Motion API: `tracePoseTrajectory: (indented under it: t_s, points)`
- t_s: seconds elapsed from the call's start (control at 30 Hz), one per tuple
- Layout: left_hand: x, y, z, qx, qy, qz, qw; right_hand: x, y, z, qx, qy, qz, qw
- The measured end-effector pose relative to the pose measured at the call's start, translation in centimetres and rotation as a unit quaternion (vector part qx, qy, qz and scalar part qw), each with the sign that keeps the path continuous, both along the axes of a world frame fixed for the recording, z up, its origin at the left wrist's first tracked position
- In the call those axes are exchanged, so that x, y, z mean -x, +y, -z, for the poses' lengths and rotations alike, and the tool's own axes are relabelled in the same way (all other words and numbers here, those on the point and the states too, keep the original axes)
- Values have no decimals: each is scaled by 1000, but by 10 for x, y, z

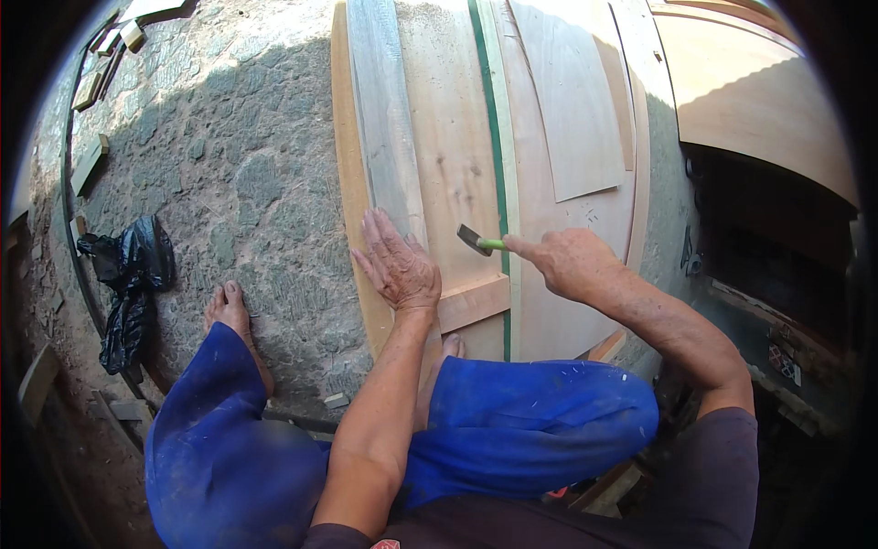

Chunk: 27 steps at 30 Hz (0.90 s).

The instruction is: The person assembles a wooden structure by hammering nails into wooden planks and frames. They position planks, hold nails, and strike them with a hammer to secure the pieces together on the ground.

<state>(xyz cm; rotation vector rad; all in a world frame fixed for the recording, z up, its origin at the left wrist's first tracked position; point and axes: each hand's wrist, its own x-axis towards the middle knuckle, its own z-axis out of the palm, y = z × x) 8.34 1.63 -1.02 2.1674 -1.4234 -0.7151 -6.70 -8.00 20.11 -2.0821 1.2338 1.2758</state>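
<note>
My right hand point(572, 263) is closed round the green handle of a small hammer point(476, 241), its index finger stretched along the handle. The dark hammer head hangs over a pale wooden panel point(453, 146), apart from it as far as I can tell. My left hand point(402, 267) lies flat with fingers spread on a long greyish board point(382, 110) along the panel's left side. Just right of that hand, a short wooden crosspiece point(474, 303) spans the panel's near end. A dark green strip point(489, 101) runs lengthwise beside a pale batten.
A loose thin plywood sheet point(572, 110) rests on the panel's right half. Black plastic bags point(133, 274) and wood offcuts point(90, 165) lie on the rough stone floor at left. Another wooden panel point(750, 91) stands at far right above a dark recess. My bare feet are close by.
</note>
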Motion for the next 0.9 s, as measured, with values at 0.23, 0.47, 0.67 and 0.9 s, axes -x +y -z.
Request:
tracePoseTrajectory:
  t_s: [0.23,0.47,0.67,0.9]
  points:
    - [2,3,-3,7,12,10,1000,24,39,10,-9,-4,30,999]
    - [2,-6,-2,14,17,4,1000,18,42,6,126,-133,45,982]
    - [-1,-5,-1,16,9,-6,1000,-4,18,-16,124,-76,30,989]
    - [0,-1,-2,7,5,6,1000,14,43,7,1,-9,29,1000]
